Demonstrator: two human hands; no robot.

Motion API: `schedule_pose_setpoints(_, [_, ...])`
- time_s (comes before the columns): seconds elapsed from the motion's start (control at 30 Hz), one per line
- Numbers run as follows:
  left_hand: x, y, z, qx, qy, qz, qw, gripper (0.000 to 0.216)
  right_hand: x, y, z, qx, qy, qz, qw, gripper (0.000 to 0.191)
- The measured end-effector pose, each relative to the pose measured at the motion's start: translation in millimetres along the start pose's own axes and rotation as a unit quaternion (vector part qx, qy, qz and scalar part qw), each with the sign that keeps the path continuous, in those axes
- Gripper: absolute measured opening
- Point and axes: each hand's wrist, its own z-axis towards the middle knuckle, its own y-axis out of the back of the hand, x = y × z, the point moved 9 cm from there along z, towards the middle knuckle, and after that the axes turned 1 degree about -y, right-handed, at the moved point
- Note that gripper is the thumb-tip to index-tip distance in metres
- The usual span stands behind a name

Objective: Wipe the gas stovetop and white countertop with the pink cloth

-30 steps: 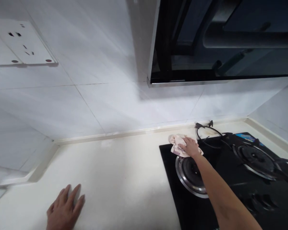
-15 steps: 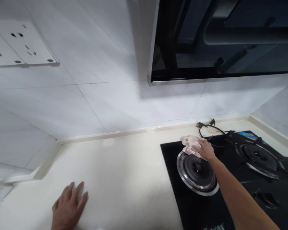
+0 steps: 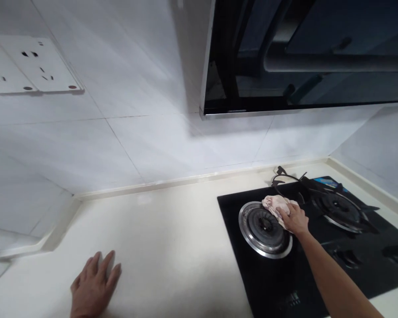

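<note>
My right hand presses a crumpled pinkish cloth onto the black glass gas hob, at the right rim of the left burner. Its fingers are curled over the cloth. My left hand lies flat on the cream countertop at the lower left, fingers stretched out and holding nothing.
A second burner with its black pan support sits at the right of the hob. A loose black pan support lies behind the hob by the wall. A range hood hangs above. Wall sockets are at upper left.
My right hand has slid the cloth from the hob's back left corner rightward along the far side of the left burner to its right rim. My left hand has stayed flat.
</note>
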Motion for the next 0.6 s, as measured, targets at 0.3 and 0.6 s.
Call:
schedule_pose_setpoints(0.3, [-0.8, -0.2, 1.5, -0.001, -0.015, -0.017, 1.0, 0.069, -13.5, 14.9, -65.6, -0.024, -0.128, 0.04, 0.991, 0.06])
schedule_pose_setpoints(0.6, [1.1, -2.3, 6.3, 0.009, -0.003, -0.025, 1.0, 0.07, -6.7, 26.3, -126.3, -0.077, -0.189, 0.056, 0.977, 0.06])
